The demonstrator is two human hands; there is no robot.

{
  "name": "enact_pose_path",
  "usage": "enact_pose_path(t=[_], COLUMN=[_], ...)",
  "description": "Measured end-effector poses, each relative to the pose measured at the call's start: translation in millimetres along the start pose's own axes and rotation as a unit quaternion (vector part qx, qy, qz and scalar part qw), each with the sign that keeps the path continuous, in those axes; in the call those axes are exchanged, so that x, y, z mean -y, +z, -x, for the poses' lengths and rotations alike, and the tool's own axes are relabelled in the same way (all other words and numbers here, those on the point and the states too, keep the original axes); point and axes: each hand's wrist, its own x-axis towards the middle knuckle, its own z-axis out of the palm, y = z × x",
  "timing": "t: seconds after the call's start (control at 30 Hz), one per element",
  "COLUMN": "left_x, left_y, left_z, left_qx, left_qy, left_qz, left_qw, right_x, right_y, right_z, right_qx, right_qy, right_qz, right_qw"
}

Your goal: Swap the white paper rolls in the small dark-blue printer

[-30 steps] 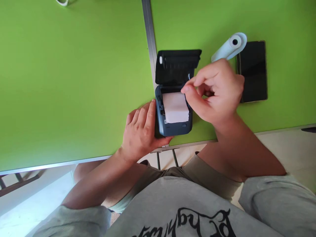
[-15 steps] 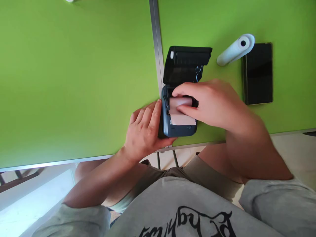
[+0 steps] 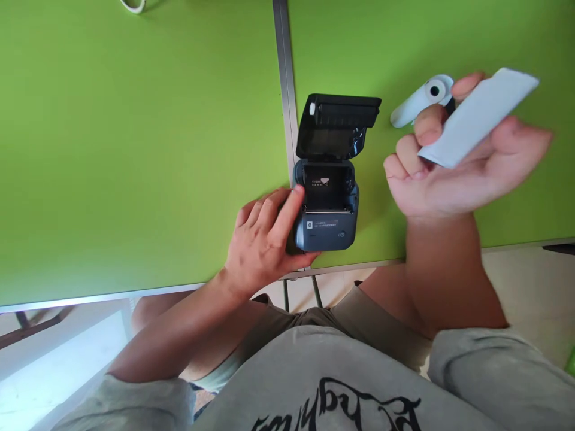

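A small dark blue-grey thermal printer [image 3: 327, 239] stands near the front edge of the table, its black lid [image 3: 335, 129] tipped back and its paper compartment bare. My left hand [image 3: 265, 236] grips the printer's left side, fingers along the wall and thumb at the front corner. Off to the right and raised, my right hand [image 3: 449, 179] is closed around a white paper roll [image 3: 478, 120], palm turned up. Another, longer white paper roll [image 3: 411, 108] lies on the table just behind that hand.
The green table [image 3: 157, 149] has a metal seam [image 3: 284, 66] running away from me beside the printer. Part of a white ring-shaped thing [image 3: 135, 7] shows at the top left edge. A dark object behind my right hand is almost wholly hidden.
My right hand has lifted the paper roll out of the printer's compartment and carried it right, turning palm up. My left hand stays at the printer, its index finger now on the compartment's rim.
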Motion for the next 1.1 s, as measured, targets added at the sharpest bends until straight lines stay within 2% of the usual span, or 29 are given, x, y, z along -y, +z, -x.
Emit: enact_pose_path(t=[0.1, 0.17, 0.27, 0.43, 0.57, 0.73, 0.87, 1.0, 1.1], left_x=[0, 0, 1, -1, -2, -3, -4, -4, -3], left_y=[-1.6, -2.4, -2.8, -1.2, -0.5, -0.3, -0.6, -3.1, -4.7], left_z=[1, 1, 1, 2, 3, 3, 2, 1, 1], left_qx=[0.003, 0.006, 0.010, 0.004, 0.008, -0.004, -0.010, -0.001, 0.004], left_qy=[0.011, 0.013, 0.024, 0.029, 0.022, 0.022, 0.025, 0.022, 0.021], left_qz=[-0.009, -0.012, -0.020, -0.036, -0.036, -0.037, -0.042, -0.033, -0.031], left_qw=[1.000, 1.000, 0.999, 0.999, 0.999, 0.999, 0.999, 0.999, 0.999], right_x=[-24, -38, -48, -45, -46, -42, -41, -45, -44], right_y=[4, 11, 18, 15, 14, 15, 14, 16, 17], right_z=[4, 6, 8, 10, 10, 11, 11, 10, 6], right_qx=[-0.111, -0.147, -0.141, -0.120, -0.090, -0.079, -0.098, -0.082, -0.069], right_qy=[-0.015, -0.025, -0.045, -0.130, -0.141, -0.147, -0.158, -0.151, -0.191], right_qz=[0.002, 0.062, 0.158, 0.286, 0.355, 0.374, 0.384, 0.341, 0.270], right_qw=[0.994, 0.987, 0.976, 0.942, 0.920, 0.912, 0.904, 0.924, 0.941])
